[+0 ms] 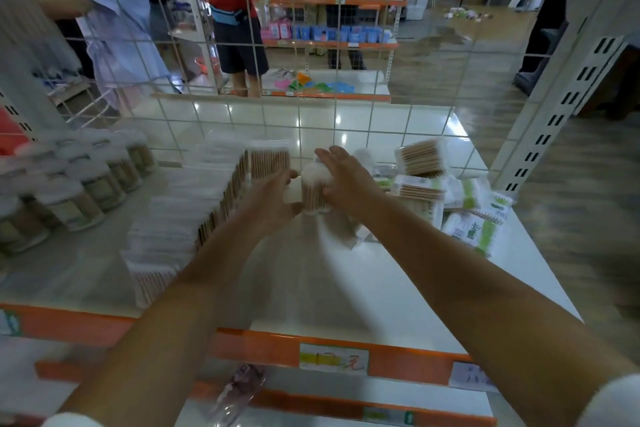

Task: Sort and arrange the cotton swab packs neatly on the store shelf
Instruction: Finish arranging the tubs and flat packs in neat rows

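Observation:
A clear pack of wooden-stick cotton swabs (312, 192) stands upright at the middle of the white shelf (363, 288). My left hand (273, 198) grips its left side and my right hand (343, 177) presses against its right side with the fingers stretched out over it. Just left of it runs a long row of flat swab packs (194, 211) stood on edge, from the shelf's front to the back. A loose heap of swab packs (446, 194), some with green labels, lies to the right.
Round swab jars (72, 180) fill the left part of the shelf. A wire grid (298, 121) closes the back. An orange price rail (332, 357) lines the front edge. People stand in the aisle behind the grid.

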`<state>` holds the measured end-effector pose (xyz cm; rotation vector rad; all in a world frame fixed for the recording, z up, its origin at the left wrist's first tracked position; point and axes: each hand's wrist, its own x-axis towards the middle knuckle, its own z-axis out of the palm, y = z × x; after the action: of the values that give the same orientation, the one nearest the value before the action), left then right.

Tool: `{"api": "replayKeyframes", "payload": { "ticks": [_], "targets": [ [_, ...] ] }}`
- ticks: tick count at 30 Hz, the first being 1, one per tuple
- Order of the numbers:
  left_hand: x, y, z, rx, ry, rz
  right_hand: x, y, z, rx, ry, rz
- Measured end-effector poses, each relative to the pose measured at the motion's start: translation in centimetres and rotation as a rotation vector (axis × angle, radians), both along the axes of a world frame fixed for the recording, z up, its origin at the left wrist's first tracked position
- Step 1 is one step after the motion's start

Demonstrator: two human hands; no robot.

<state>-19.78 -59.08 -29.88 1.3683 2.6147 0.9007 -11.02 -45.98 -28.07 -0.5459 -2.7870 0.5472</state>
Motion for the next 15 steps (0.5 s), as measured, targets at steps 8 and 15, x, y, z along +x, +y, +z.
{"api": "replayKeyframes", "payload": {
  "ticks": [8, 15],
  "targets": [
    [1.0, -1.0, -1.2, 0.038, -0.053, -0.008, 1.3, 0.0, -1.0, 0.103, 0.089, 0.022],
    [1.1, -1.2, -1.5, 0.146, -0.195, -0.029, 2.8, -1.6, -0.3, 0.010, 0.212, -0.071]
  ]
}}
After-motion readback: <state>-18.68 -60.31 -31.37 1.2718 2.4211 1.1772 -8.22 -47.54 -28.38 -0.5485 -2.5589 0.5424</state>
